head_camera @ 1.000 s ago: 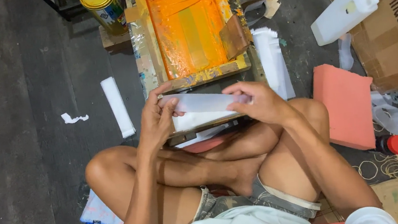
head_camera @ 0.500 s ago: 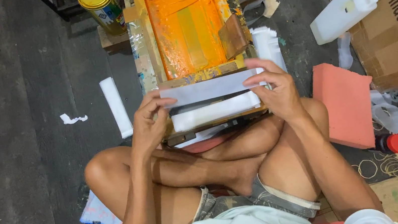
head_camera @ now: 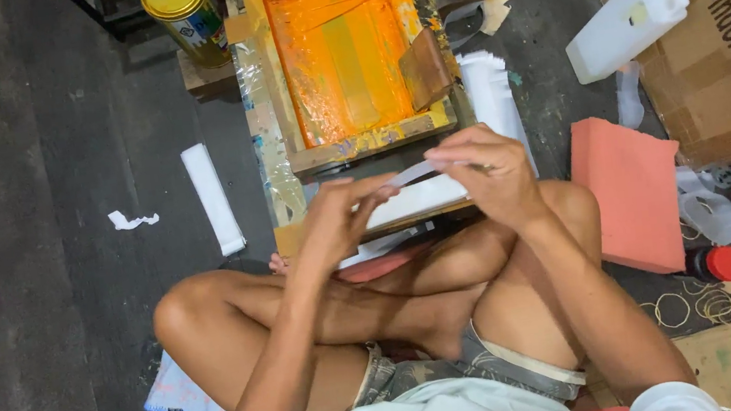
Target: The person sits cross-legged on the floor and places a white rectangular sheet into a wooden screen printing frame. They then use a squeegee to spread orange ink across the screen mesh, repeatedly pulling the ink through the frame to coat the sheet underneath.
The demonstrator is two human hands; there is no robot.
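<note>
I sit cross-legged on the floor before a wooden printing frame [head_camera: 280, 76] whose screen is coated in orange ink. A brown squeegee [head_camera: 425, 68] leans inside it at the right. My left hand [head_camera: 340, 223] and my right hand [head_camera: 484, 172] hold a thin white strip [head_camera: 413, 173] between them, seen nearly edge-on, just above a white stack [head_camera: 416, 199] lying on the board at the frame's near end. Fingers of both hands pinch the strip's ends.
A yellow-lidded tin [head_camera: 184, 14] stands left of the frame. White folded pieces [head_camera: 212, 196] lie on the dark floor at left, more [head_camera: 493, 97] at the frame's right. A white jerrycan [head_camera: 626, 20], cardboard box [head_camera: 718, 51] and pink foam block [head_camera: 631, 191] are at right.
The white piece that lay flat across the board between my hands has been lifted and tilted edge-on. My hands have moved closer together above the stack.
</note>
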